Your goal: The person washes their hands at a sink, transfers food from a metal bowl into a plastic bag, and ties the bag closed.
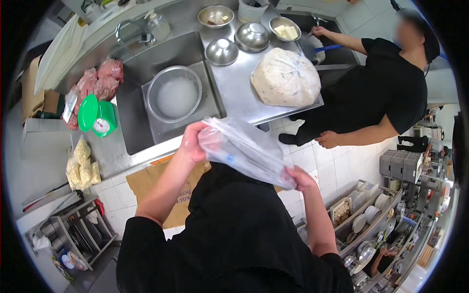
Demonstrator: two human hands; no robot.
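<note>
A clear, thin plastic bag (244,149) is stretched between my two hands in front of my body, above the counter's front edge. My left hand (194,141) is closed on its left end, and my right hand (299,179) grips the lower right end. Ahead of the bag, a round metal bowl of cloudy liquid (174,94) sits in the sink (134,93). On the steel counter (239,100) to the right rests a large, full plastic bag of pale contents (286,78).
Metal bowls (222,52) stand at the counter's back. Bagged red meat (105,80), a green scale (101,119) and bags of pale pieces (84,166) are at the left. A person in black (371,93) stands at the right by another sink. Cardboard (151,188) lies below.
</note>
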